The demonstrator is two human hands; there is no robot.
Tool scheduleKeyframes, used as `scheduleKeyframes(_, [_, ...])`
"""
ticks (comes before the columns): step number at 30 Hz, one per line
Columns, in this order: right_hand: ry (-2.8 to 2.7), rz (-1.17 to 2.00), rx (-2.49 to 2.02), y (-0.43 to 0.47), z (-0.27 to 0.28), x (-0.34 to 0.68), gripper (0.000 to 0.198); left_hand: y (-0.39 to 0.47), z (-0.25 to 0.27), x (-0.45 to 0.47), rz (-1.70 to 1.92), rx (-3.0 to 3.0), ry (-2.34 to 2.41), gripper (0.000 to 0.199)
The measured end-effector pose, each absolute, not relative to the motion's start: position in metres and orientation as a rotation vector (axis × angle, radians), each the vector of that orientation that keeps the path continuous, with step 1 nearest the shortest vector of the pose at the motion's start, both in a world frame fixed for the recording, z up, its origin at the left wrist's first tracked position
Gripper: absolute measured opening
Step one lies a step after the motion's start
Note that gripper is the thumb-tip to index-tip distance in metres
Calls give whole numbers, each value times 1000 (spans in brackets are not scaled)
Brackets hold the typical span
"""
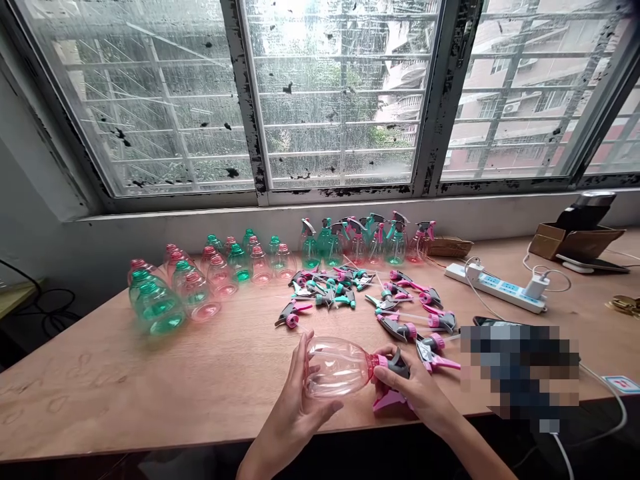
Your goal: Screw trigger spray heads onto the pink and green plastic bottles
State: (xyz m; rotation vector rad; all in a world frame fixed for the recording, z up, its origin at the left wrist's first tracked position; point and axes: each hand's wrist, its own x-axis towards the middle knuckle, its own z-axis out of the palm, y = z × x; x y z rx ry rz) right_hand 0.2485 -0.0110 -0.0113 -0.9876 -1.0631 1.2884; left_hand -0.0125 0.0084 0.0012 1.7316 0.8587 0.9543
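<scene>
- Pink bottle [337, 367], held sideways at the lower centre of the frame, could slip or twist if the left hand [299, 407], cupping it, bears too lightly on that smooth wall; its base end lies against this hand.
- Spray head [397, 363], right of the bottle, could tilt if the right hand [417, 385], grasping it, pulls unevenly; it sits within those curled fingers.
- Pink collar [383, 361] could seat crooked if forced aslant; it lies just beside the right thumb.

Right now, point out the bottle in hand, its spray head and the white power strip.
Pink bottle [337, 368], head view: middle of its clear body.
Spray head [398, 363], head view: its grey housing.
White power strip [496, 287], head view: middle of its socketed top.
</scene>
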Motion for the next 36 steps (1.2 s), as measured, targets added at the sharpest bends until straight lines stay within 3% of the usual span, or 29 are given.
scheduleKeyframes(5, [-1059,1280,-984,-10,-11,248,47,10,-5,-12,1008,1777,832,82])
scheduleKeyframes(12, [-1075,1295,-987,-10,-12,249,48,6,3,-12,938,1741,879,108])
scheduleKeyframes(19, [-1068,1280,-982,-11,-9,248,47,11,-3,-15,988,1828,862,81])
scheduleKeyframes(25, [-1096,1299,-991,-10,-13,250,47,9,4,-11,968,1753,898,104])
scheduleKeyframes(34, [-1121,1262,-1033,-10,-13,250,49,11,-11,-14,1029,1852,865,83])
scheduleKeyframes(36, [-1125,1261,-1038,-10,-13,250,50,11,-12,-14,1013,1819,906,87])
